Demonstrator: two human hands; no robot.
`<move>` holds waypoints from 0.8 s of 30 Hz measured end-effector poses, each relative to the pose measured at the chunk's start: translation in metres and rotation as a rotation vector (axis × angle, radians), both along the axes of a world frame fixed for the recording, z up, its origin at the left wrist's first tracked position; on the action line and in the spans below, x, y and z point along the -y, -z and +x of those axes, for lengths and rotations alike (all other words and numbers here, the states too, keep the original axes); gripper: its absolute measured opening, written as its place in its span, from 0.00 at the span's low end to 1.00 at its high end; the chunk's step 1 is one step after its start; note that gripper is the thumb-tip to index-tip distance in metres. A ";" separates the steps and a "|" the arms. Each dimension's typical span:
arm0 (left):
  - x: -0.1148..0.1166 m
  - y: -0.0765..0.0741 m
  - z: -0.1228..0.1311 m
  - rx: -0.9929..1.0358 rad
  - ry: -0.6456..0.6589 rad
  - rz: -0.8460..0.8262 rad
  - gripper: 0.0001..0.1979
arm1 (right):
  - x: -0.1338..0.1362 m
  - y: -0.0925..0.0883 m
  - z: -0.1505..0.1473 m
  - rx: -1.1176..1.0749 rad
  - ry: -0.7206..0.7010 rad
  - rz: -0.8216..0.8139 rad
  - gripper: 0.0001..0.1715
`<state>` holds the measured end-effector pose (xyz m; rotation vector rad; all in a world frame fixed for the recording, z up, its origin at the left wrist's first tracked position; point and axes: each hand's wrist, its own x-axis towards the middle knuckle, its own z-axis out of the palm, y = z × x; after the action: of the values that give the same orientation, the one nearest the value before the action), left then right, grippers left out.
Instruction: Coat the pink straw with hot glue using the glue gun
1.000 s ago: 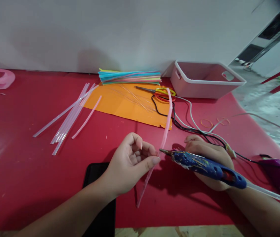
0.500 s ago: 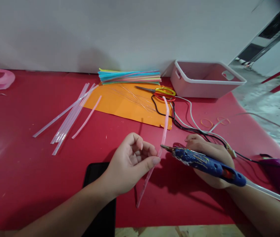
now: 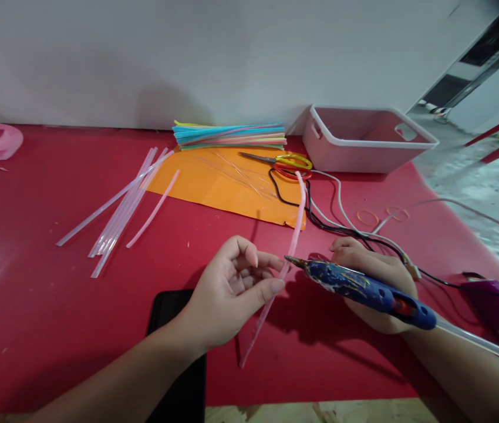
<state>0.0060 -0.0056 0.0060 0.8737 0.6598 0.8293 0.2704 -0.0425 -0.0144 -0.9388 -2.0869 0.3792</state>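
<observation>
Between thumb and fingers, my left hand (image 3: 232, 294) pinches a thin pink pipe cleaner (image 3: 297, 226) around its middle; it slants up and away, its far end slightly bent. My right hand (image 3: 377, 282) is wrapped round a blue hot glue gun (image 3: 359, 288), its body smeared with dried glue. A clear glue stick (image 3: 482, 342) sticks out of the gun's back. The gun's metal tip sits at the pipe cleaner, just above my left fingertips; whether it touches I cannot tell.
Several translucent sticks (image 3: 121, 217) and a short pink pipe cleaner (image 3: 155, 207) lie left. Behind are coloured pipe cleaners (image 3: 229, 135), an orange sheet (image 3: 205, 182), scissors (image 3: 291, 160) and a pink basket (image 3: 364, 155). Cables (image 3: 341, 226) run right to a purple power strip (image 3: 491, 305). A black phone-like slab (image 3: 174, 376) lies under my left forearm.
The pipe cleaner has tilted, its far end shifting slightly right and its near end slightly left. The glue gun remains close to it, almost unmoved.
</observation>
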 end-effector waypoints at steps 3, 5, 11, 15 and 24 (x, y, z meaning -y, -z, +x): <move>-0.001 0.000 0.000 0.003 0.002 -0.007 0.20 | 0.001 0.000 0.000 -0.002 0.018 -0.002 0.13; -0.001 -0.001 0.000 0.006 0.005 -0.010 0.20 | 0.001 -0.001 0.000 -0.003 0.028 0.000 0.13; 0.000 0.001 -0.001 0.001 -0.002 -0.003 0.20 | 0.001 -0.002 0.000 0.011 0.053 -0.004 0.11; 0.001 0.002 -0.002 -0.007 0.000 0.008 0.19 | 0.002 0.001 0.003 0.001 0.065 -0.031 0.11; 0.000 -0.001 0.000 0.010 0.005 0.003 0.19 | 0.001 0.001 0.004 -0.004 0.054 -0.033 0.12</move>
<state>0.0057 -0.0056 0.0074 0.8726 0.6475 0.8299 0.2746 -0.0433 -0.0150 -1.0109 -2.0531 0.3884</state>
